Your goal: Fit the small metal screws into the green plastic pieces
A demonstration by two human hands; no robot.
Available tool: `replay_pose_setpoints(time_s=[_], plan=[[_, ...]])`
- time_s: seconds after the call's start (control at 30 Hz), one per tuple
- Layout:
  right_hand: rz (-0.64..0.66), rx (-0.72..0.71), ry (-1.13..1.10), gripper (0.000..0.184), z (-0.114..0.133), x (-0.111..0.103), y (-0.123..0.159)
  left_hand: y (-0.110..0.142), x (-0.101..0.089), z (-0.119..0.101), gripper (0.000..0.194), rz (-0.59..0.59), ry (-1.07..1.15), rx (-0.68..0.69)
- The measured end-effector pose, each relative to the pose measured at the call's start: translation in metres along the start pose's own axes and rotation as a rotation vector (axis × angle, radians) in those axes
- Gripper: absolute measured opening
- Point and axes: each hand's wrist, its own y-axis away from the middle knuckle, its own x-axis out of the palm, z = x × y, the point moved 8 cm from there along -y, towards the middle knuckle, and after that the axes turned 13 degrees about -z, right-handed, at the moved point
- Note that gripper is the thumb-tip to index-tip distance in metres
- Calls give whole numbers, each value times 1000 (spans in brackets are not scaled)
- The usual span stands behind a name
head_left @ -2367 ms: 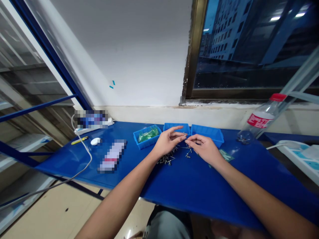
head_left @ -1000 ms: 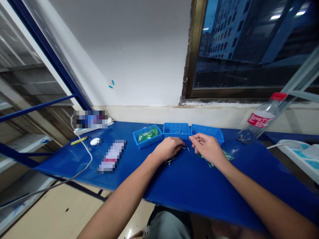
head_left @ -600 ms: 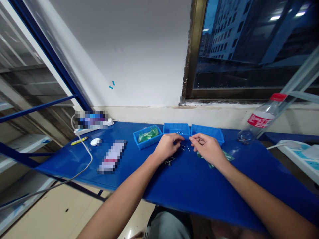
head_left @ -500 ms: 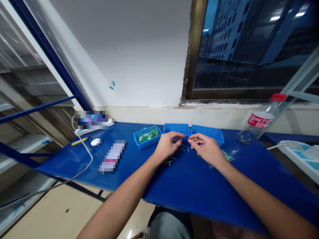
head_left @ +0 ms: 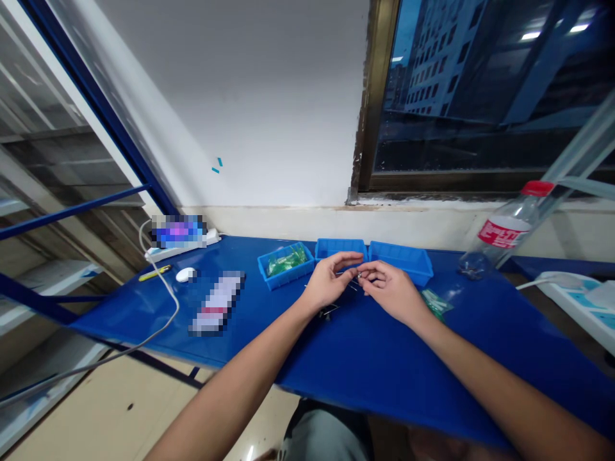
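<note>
Both of my hands meet over the blue table, just in front of the blue bins. My right hand [head_left: 391, 291] has its fingers pinched together on a small shiny piece [head_left: 359, 274], too small to name. The fingers of my left hand [head_left: 329, 282] curve forward, the thumb tip close to that same piece; whatever they grip is hidden. Beneath and beside my left hand lie dark and silvery thin metal parts [head_left: 328, 312], loose on the table. A clear bag with green strips [head_left: 436, 303] lies to the right of my right wrist.
Green bagged pieces fill the left blue bin [head_left: 288, 282]. A middle bin [head_left: 340, 242] and a right bin [head_left: 423, 272] stand beside it. A red-capped bottle [head_left: 503, 232] is at right. A yellow cutter [head_left: 154, 273], white mouse-like object [head_left: 186, 274] and cable [head_left: 175, 301] lie left.
My right hand has shifted slightly left and down, bringing its fingertips against the left thumb. A shiny piece now shows at its fingertips, and more of the green bag is visible.
</note>
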Motion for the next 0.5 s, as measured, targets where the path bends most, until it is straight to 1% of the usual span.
replay_pose_setpoints(time_s=[0.13, 0.2, 0.27, 0.37, 0.5], plan=[[-28, -64, 73, 19, 4, -4, -1, 2, 5, 1, 46, 56, 49, 18], [-45, -56, 71, 16, 4, -6, -1, 2, 6, 4, 50, 66, 73, 17], [-58, -33, 49, 15, 2, -7, -2, 1, 6, 7, 51, 54, 43, 25], [-72, -33, 27, 20, 2, -8, -4, 1, 4, 10, 47, 44, -97, 28], [-77, -55, 28, 25, 4, -9, -4, 2, 3, 12, 32, 55, -181, -19]])
